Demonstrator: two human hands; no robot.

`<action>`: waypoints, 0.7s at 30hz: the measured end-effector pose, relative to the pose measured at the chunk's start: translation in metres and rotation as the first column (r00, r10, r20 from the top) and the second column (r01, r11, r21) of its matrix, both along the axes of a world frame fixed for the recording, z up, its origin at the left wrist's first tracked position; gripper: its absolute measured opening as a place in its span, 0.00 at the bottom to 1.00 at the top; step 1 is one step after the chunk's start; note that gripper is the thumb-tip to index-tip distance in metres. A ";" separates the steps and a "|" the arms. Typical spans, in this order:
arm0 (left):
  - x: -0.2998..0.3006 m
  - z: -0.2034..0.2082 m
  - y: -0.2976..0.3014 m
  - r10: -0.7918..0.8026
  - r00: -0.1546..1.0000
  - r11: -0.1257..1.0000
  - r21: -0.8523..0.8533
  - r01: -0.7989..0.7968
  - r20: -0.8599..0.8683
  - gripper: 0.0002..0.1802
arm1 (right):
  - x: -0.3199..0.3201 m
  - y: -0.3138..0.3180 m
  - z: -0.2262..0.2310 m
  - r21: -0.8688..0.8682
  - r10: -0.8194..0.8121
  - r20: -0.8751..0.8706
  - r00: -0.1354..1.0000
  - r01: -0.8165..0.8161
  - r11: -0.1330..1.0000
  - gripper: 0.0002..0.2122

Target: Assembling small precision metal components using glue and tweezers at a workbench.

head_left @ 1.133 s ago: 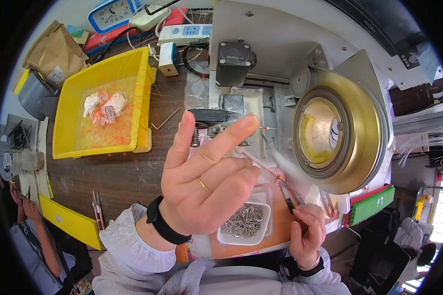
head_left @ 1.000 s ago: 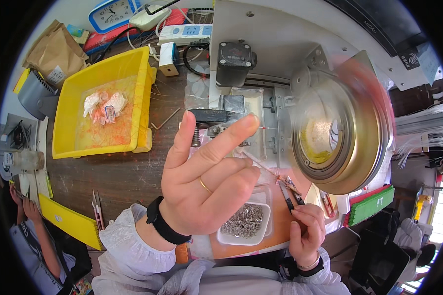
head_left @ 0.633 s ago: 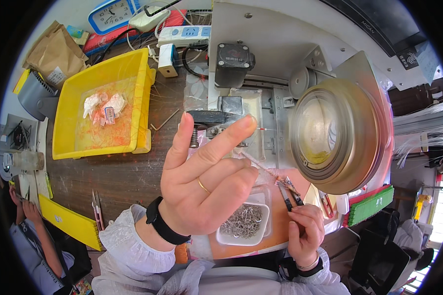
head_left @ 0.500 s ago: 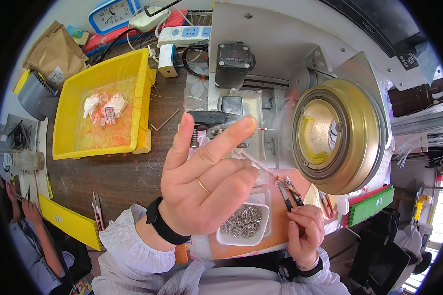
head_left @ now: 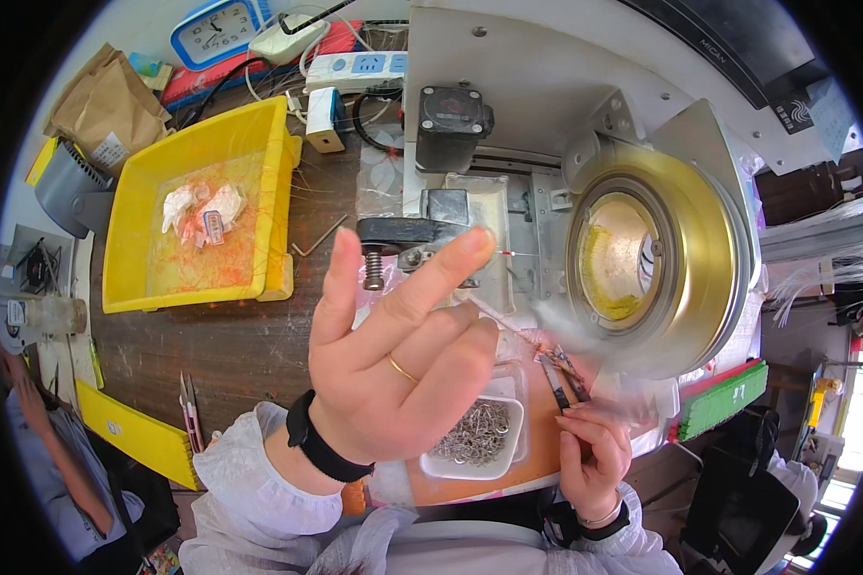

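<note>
My left hand point(head_left: 408, 369), with a ring and a black wristband, hovers in front of the machine. Two of its fingers stand stretched and spread; the others curl. Beside its longest fingertip shows a thin red-and-white piece point(head_left: 510, 253) on a fine line; whether they touch, I cannot tell. Low on the right, my right hand point(head_left: 594, 450) is closed, fingertips by slim dark-handled tools point(head_left: 577, 385); what it holds, if anything, is hidden. Above it sits the machine's gold ring-shaped head point(head_left: 705, 259). A white tub point(head_left: 451, 467) of small metal hooks stands between my hands.
A yellow bin point(head_left: 283, 192) with crumpled white wads stands left. Behind lie a power strip point(head_left: 355, 69) and blue clock point(head_left: 221, 34). A hex key point(head_left: 321, 235) and tweezers point(head_left: 191, 407) rest on the table. A green block point(head_left: 724, 401) borders the right; another person's arm point(head_left: 62, 455) shows far left.
A pale blur now sweeps across the lower left of the gold head and above my right hand. My left hand has shifted slightly left; my right hand is nearly unchanged.
</note>
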State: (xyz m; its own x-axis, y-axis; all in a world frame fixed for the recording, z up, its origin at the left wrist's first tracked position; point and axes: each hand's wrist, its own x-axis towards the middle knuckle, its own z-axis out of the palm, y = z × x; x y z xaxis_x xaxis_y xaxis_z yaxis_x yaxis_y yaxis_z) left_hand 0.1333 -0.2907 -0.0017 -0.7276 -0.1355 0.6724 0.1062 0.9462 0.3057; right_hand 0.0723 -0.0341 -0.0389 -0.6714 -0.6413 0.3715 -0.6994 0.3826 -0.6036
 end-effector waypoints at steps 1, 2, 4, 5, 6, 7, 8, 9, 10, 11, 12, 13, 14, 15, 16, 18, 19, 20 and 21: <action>-0.001 0.000 0.003 0.059 0.998 0.998 -0.034 -0.059 0.002 0.07 | 0.000 0.000 0.001 -0.001 0.002 0.001 1.000 -0.002 1.000 0.10; -0.002 0.001 0.004 0.057 0.998 0.998 -0.033 -0.057 0.001 0.07 | 0.000 0.000 0.001 -0.002 0.003 0.003 1.000 -0.003 1.000 0.10; -0.003 0.001 0.005 0.103 0.994 0.989 -0.100 -0.105 -0.025 0.08 | 0.000 -0.001 0.001 -0.002 0.002 0.003 1.000 -0.002 1.000 0.10; -0.003 0.002 0.005 0.102 0.995 0.990 -0.100 -0.104 -0.025 0.08 | 0.000 -0.001 0.001 -0.001 0.001 0.003 1.000 -0.001 1.000 0.10; -0.003 0.002 0.004 0.097 0.995 0.989 -0.105 -0.100 -0.026 0.08 | 0.001 -0.001 0.001 -0.001 0.000 0.003 1.000 0.000 1.000 0.10; -0.003 0.003 0.004 0.093 0.995 0.989 -0.110 -0.096 -0.028 0.08 | 0.001 0.000 0.002 0.002 -0.003 0.000 1.000 0.003 1.000 0.09; -0.004 0.003 0.004 0.092 0.995 0.989 -0.111 -0.094 -0.027 0.08 | 0.001 0.000 0.000 0.004 -0.005 -0.001 1.000 0.005 1.000 0.09; -0.004 0.002 0.004 0.090 0.995 0.990 -0.106 -0.093 -0.029 0.08 | 0.001 0.001 0.000 0.003 -0.005 -0.001 1.000 0.005 1.000 0.09; -0.004 0.002 0.004 0.089 0.996 0.991 -0.100 -0.092 -0.032 0.07 | 0.001 0.002 -0.001 0.015 -0.009 0.004 1.000 0.009 1.000 0.09; -0.004 0.002 0.004 0.089 0.996 0.991 -0.100 -0.092 -0.031 0.07 | 0.002 0.003 -0.002 0.026 -0.013 0.008 1.000 0.013 1.000 0.09; -0.004 0.002 0.004 0.088 0.996 0.991 -0.103 -0.091 -0.033 0.07 | 0.002 0.004 -0.002 0.027 -0.013 0.007 1.000 0.013 1.000 0.09; -0.004 0.003 0.004 0.086 0.996 0.990 -0.106 -0.090 -0.035 0.07 | 0.004 0.005 -0.003 0.037 -0.028 0.000 1.000 0.028 0.999 0.09; -0.004 0.003 0.004 0.086 0.996 0.990 -0.105 -0.089 -0.035 0.07 | 0.004 0.006 -0.003 0.048 -0.043 -0.008 0.999 0.043 0.998 0.09; -0.004 0.004 0.003 0.082 0.996 0.992 -0.098 -0.085 -0.031 0.07 | 0.004 0.005 -0.003 0.048 -0.044 -0.009 0.999 0.044 0.998 0.09; -0.004 0.004 0.004 0.079 0.997 0.992 -0.092 -0.081 -0.026 0.07 | 0.003 0.005 -0.002 0.042 -0.036 -0.008 0.999 0.036 0.998 0.09; -0.004 0.004 0.004 0.081 0.996 0.992 -0.091 -0.083 -0.028 0.08 | 0.002 0.003 -0.001 0.036 -0.027 -0.006 1.000 0.027 0.999 0.09; -0.004 0.003 0.004 0.082 0.996 0.992 -0.089 -0.085 -0.030 0.08 | 0.002 0.003 -0.001 0.036 -0.023 -0.011 1.000 0.023 0.999 0.09; -0.004 0.003 0.003 0.083 0.996 0.992 -0.089 -0.086 -0.030 0.08 | 0.002 0.002 -0.001 0.037 -0.018 -0.016 1.000 0.019 0.999 0.09; -0.004 0.004 0.003 0.087 0.996 0.991 -0.096 -0.089 -0.029 0.08 | 0.001 0.000 -0.001 0.037 -0.017 -0.015 1.000 0.018 0.999 0.09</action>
State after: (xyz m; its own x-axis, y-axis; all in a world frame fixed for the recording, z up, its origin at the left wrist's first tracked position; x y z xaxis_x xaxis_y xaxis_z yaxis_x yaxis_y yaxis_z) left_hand 0.1297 -0.2881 0.0019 -0.6986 -0.1315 0.7034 0.0276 0.9773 0.2101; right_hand 0.0737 -0.0338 -0.0397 -0.6771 -0.6431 0.3578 -0.7014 0.4166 -0.5784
